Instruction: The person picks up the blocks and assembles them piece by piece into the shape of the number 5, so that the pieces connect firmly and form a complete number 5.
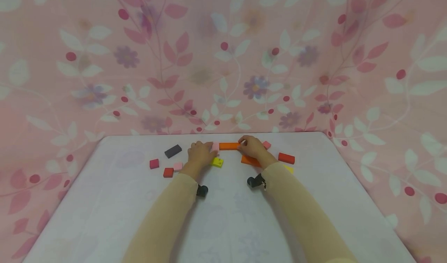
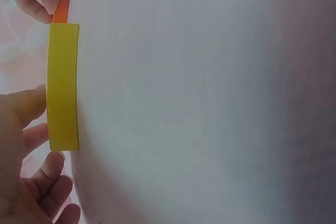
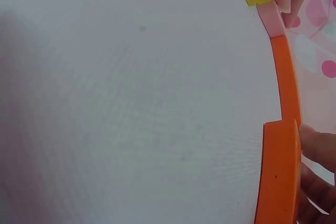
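In the head view my left hand (image 1: 200,155) is at the left end of a row, thumb and finger about a pink block (image 1: 215,148). Butted against that block is a long orange block (image 1: 228,146). My right hand (image 1: 253,148) pinches the orange block's right end with thumb and fingertips. Just in front of the left hand lies a yellow block (image 1: 217,162), which covers part of that hand in the left wrist view. A second orange block (image 1: 250,161) lies below the right hand and partly hides its fingers in the right wrist view.
Left of the hands lie a dark grey block (image 1: 173,151), a crimson block (image 1: 154,163), a red block (image 1: 168,172) and another pink block (image 1: 178,166). On the right are a long red block (image 1: 286,158), a small pink block (image 1: 267,144) and a partly covered yellow block (image 1: 289,169).
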`<move>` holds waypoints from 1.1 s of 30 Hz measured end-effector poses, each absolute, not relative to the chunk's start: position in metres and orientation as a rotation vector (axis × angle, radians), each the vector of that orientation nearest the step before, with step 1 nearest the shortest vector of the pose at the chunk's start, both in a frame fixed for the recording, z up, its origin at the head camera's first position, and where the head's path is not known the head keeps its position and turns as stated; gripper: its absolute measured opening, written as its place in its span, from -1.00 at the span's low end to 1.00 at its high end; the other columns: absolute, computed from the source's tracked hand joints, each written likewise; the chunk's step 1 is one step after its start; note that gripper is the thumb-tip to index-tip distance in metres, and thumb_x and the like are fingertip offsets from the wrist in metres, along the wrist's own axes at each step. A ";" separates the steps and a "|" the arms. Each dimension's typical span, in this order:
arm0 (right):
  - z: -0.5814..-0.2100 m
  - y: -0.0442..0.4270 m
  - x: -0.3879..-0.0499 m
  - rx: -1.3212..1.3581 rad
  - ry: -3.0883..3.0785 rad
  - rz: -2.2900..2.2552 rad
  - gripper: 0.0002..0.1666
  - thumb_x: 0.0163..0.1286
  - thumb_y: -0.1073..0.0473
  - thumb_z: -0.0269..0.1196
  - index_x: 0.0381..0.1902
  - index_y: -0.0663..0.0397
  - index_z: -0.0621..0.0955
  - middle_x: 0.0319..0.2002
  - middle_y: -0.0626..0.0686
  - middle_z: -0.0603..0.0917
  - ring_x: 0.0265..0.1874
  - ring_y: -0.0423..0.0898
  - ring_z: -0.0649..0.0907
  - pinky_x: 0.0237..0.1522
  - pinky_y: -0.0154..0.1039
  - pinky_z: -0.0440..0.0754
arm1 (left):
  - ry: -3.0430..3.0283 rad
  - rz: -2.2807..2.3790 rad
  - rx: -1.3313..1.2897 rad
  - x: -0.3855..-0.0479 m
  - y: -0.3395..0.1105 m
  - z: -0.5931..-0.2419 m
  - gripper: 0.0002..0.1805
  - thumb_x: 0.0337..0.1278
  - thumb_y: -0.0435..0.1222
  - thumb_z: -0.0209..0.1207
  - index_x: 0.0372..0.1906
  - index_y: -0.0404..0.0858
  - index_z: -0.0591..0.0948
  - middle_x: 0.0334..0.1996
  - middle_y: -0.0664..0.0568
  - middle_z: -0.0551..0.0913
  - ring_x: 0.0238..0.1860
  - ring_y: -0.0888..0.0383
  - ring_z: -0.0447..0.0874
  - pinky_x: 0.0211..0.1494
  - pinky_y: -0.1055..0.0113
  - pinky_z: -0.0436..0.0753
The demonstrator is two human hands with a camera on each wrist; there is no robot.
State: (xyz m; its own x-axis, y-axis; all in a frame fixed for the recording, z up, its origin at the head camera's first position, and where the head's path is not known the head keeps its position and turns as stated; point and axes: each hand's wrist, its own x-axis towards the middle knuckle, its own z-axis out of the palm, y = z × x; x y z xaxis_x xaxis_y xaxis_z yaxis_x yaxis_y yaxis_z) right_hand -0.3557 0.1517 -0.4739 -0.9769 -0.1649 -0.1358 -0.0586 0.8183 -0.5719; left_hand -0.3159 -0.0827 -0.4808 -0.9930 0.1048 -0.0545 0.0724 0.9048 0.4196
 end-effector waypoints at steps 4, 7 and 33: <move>-0.475 0.151 -0.356 -0.174 2.828 -0.885 -0.65 0.44 0.01 0.28 0.11 -0.04 0.63 -0.13 0.06 0.62 -0.21 0.01 0.55 -0.09 -0.12 0.51 | 2.978 0.673 0.127 -0.317 -0.083 -0.482 -0.37 0.36 0.10 0.12 0.45 -0.01 0.43 0.08 -0.19 0.49 0.04 -0.14 0.33 0.20 -0.07 0.32; -0.476 0.151 -0.357 -0.171 2.828 -0.895 -0.66 0.44 0.01 0.28 0.11 -0.04 0.63 -0.14 0.06 0.62 -0.22 0.01 0.55 -0.10 -0.13 0.51 | 2.975 0.670 0.126 -0.318 -0.083 -0.482 -0.36 0.35 0.11 0.13 0.45 -0.01 0.44 0.07 -0.20 0.49 0.03 -0.14 0.33 0.19 -0.06 0.32; -0.478 0.151 -0.359 -0.146 2.815 -0.952 -0.67 0.44 0.03 0.27 0.10 -0.04 0.63 -0.11 0.07 0.62 -0.20 0.02 0.55 -0.08 -0.11 0.51 | 2.955 0.611 0.063 -0.322 -0.082 -0.481 -0.33 0.31 0.16 0.16 0.46 0.06 0.42 0.06 -0.19 0.48 0.02 -0.12 0.33 0.18 -0.04 0.33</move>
State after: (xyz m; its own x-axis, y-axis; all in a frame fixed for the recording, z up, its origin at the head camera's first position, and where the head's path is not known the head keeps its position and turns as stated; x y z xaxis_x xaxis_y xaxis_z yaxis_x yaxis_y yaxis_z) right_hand -0.3588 0.1505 -0.4783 -0.9814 -0.1450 -0.1254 -0.0391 0.7920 -0.6093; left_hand -0.3222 -0.0817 -0.4809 -0.9916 0.0653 -0.1119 0.0156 0.9176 0.3972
